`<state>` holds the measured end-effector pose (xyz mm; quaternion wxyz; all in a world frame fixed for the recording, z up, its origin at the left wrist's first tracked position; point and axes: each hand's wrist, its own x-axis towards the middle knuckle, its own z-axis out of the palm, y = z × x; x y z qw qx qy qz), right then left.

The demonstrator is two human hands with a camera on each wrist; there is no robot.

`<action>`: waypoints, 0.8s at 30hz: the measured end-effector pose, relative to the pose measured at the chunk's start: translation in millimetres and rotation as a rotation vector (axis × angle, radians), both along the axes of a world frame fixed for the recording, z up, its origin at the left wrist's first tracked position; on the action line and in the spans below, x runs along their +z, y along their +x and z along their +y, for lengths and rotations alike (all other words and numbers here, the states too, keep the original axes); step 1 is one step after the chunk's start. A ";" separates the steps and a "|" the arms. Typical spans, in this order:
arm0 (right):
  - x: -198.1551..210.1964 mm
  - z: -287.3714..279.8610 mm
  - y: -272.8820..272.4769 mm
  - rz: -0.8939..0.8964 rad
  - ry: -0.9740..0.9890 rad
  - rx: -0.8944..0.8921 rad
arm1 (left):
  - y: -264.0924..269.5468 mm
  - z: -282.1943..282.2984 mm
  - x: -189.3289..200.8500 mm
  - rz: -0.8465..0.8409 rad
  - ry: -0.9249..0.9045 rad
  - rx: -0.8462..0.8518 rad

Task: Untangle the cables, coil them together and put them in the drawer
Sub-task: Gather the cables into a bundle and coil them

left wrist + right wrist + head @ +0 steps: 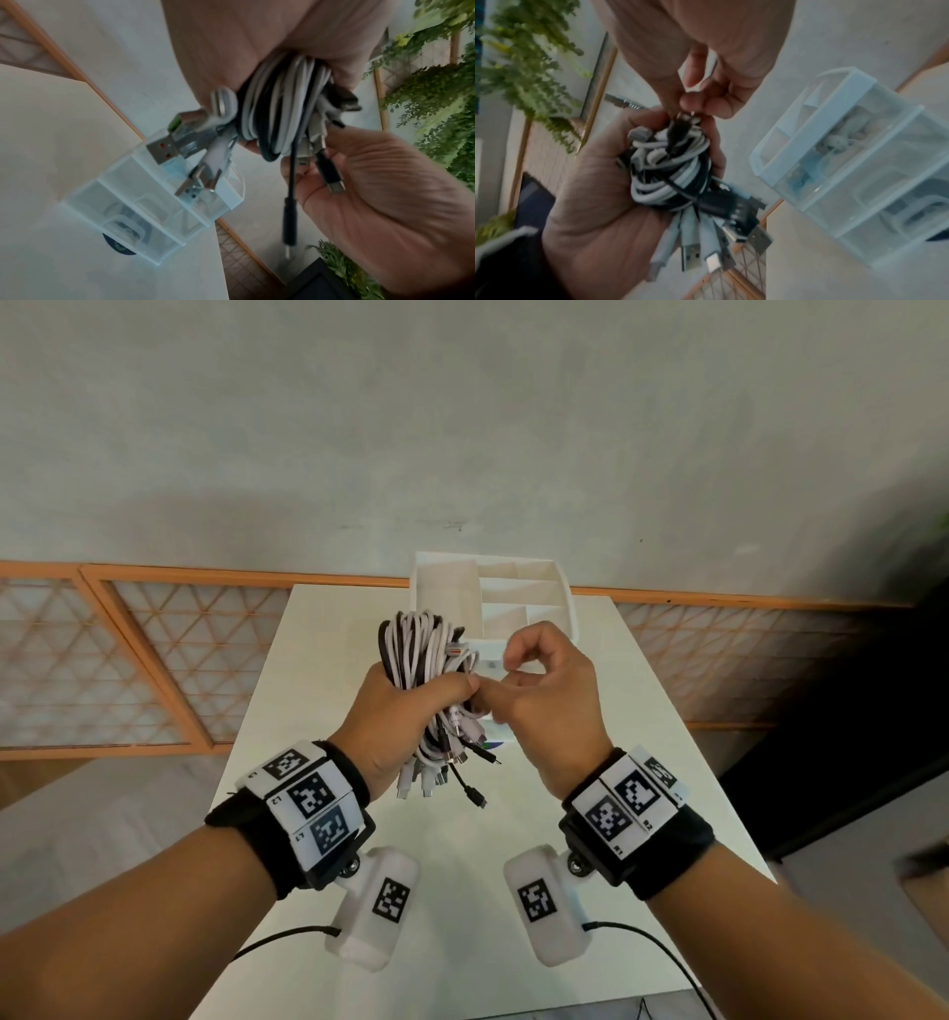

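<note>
A coiled bundle of white and black cables (421, 654) is gripped round its middle by my left hand (405, 711), held above the table. Several USB plugs (436, 773) hang below the fist. My right hand (534, 690) meets the bundle from the right, and its thumb and fingertips (693, 101) pinch a cable end on top of the cable bundle (670, 172). The left wrist view shows the cable bundle (280, 113) with the plugs (167, 150) fanned out. A translucent white drawer unit (539, 588) stands just beyond the hands, its top drawer (780, 130) pulled out.
The white table (642, 762) is narrow, with edges at left and right. An orange lattice rail (154, 634) runs behind it. The lower drawers (898, 203) hold other items. A dark disc (118, 247) lies at the unit's base. Green plants (526, 60) are off to the side.
</note>
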<state>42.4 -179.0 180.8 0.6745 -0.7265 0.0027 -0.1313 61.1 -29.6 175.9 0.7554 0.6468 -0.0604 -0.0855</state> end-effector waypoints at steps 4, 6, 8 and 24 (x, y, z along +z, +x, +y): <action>6.6 -7.8 3.5 0.117 0.163 0.155 | -0.4 7.2 5.4 -0.005 -0.018 -0.025; 13.1 -12.1 5.2 0.168 0.195 0.264 | 1.2 11.4 5.1 -0.002 -0.037 -0.018; 18.0 -7.3 7.6 0.222 0.023 0.383 | 2.6 12.3 4.3 -0.012 -0.049 -0.024; -7.0 57.5 12.1 0.083 -0.248 0.232 | 13.3 40.4 -5.3 0.132 -0.024 -0.311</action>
